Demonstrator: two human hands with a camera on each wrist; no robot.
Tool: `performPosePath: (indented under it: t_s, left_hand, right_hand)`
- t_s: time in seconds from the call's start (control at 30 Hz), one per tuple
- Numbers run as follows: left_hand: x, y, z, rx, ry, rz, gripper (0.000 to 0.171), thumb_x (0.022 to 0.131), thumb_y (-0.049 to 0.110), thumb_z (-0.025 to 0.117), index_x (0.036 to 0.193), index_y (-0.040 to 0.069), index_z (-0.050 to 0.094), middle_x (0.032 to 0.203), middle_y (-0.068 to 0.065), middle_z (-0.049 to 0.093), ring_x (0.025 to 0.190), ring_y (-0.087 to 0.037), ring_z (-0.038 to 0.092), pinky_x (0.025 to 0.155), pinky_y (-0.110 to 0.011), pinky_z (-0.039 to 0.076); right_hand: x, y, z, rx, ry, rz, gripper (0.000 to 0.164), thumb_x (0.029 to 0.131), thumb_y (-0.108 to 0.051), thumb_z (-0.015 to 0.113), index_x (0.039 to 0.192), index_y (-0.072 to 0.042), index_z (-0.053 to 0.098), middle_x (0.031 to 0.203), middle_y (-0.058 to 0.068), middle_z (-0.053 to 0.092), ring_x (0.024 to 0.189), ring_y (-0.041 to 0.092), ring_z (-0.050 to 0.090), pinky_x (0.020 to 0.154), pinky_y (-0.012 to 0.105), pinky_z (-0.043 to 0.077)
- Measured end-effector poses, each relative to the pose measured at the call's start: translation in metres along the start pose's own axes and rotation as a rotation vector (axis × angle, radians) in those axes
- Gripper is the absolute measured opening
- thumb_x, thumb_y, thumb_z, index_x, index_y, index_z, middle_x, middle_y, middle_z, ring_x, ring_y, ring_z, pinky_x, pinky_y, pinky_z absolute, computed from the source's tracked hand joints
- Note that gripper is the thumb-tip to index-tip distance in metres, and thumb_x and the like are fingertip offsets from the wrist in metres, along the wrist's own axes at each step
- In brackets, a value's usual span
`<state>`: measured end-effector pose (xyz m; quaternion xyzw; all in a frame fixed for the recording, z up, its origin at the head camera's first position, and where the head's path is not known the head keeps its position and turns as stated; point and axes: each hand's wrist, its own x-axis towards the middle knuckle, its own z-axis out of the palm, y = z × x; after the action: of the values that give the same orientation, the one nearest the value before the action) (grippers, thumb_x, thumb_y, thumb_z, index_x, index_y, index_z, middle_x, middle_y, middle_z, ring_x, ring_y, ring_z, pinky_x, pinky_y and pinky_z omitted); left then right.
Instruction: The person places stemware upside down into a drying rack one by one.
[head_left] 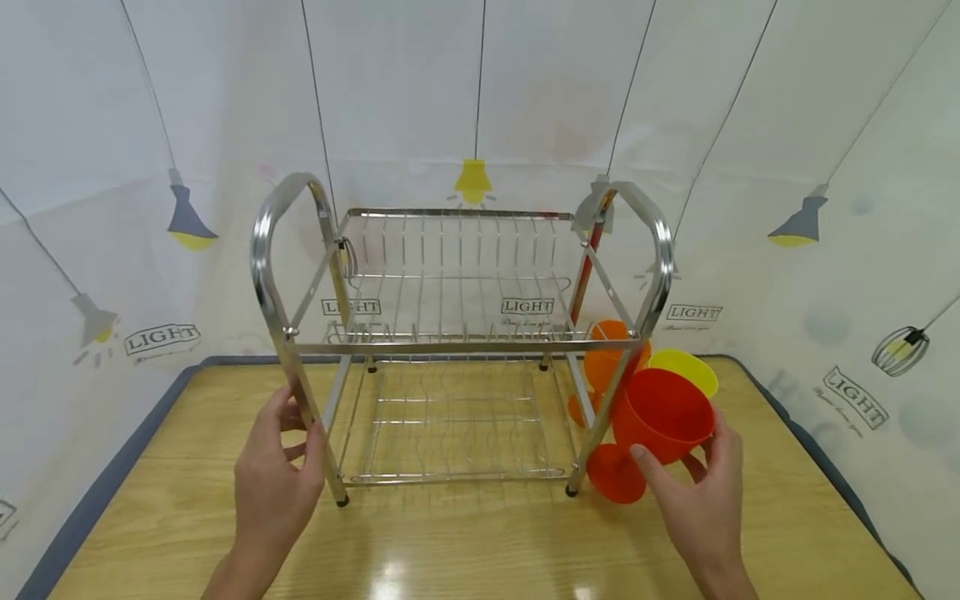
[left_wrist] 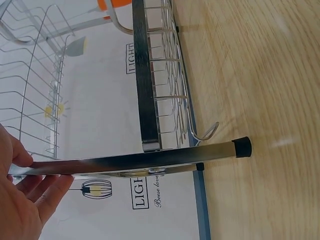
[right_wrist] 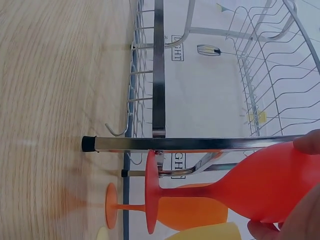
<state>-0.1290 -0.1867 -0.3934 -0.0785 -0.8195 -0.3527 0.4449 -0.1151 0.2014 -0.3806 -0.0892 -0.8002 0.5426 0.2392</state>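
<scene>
A two-tier metal dish rack (head_left: pixel 457 347) stands on the table in the head view, both wire tiers bare. My left hand (head_left: pixel 277 467) grips its front left leg between thumb and fingers, as the left wrist view also shows on the metal leg (left_wrist: pixel 105 164). At the rack's right side, my right hand (head_left: pixel 705 492) holds a red plastic goblet (head_left: pixel 663 417) by its bowl. In the right wrist view the goblet's round foot (right_wrist: pixel 152 200) is off the tabletop, close beside the front right leg. The rack leg hides part of the goblet's bowl edge.
Behind the red goblet are an orange goblet (head_left: pixel 600 367) and a yellow goblet (head_left: pixel 684 371), both partly hidden. The wooden table (head_left: pixel 465 542) has a grey-blue border (head_left: pixel 135 442). White sheeting printed with lamps (head_left: pixel 420 100) encloses its back and sides.
</scene>
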Motion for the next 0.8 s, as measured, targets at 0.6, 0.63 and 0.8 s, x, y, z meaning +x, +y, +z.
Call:
performPosePath:
  t_s: [0.6, 0.63, 0.8]
  left_hand:
    - [-0.002, -0.001, -0.003, 0.017, -0.026, -0.015, 0.049, 0.080, -0.008, 0.063, 0.127, -0.006, 0.052, 0.093, -0.016, 0.063, 0.083, -0.006, 0.059, 0.065, 0.000, 0.049]
    - [-0.002, -0.001, -0.003, 0.024, -0.034, -0.019, 0.048, 0.080, -0.006, 0.063, 0.128, -0.006, 0.052, 0.093, -0.016, 0.064, 0.083, -0.004, 0.059, 0.065, -0.001, 0.049]
    - [-0.002, -0.001, -0.002, 0.024, -0.038, -0.016, 0.048, 0.080, -0.006, 0.063, 0.127, -0.006, 0.052, 0.093, -0.016, 0.064, 0.084, -0.002, 0.058, 0.066, -0.001, 0.049]
  right_hand:
    - [-0.013, -0.013, -0.005, 0.004, 0.010, -0.098, 0.079, 0.081, -0.004, 0.076, 0.147, -0.016, 0.035, 0.137, -0.003, 0.043, 0.116, 0.012, 0.044, 0.085, 0.005, 0.048]
    - [-0.014, -0.014, -0.006, 0.003, 0.009, -0.102, 0.079, 0.081, -0.004, 0.077, 0.147, -0.016, 0.035, 0.137, -0.003, 0.043, 0.116, 0.012, 0.044, 0.085, 0.005, 0.048]
    - [-0.019, -0.018, -0.007, -0.010, -0.009, -0.098, 0.080, 0.081, -0.005, 0.077, 0.148, -0.015, 0.034, 0.138, -0.003, 0.046, 0.116, 0.011, 0.044, 0.086, 0.005, 0.047]
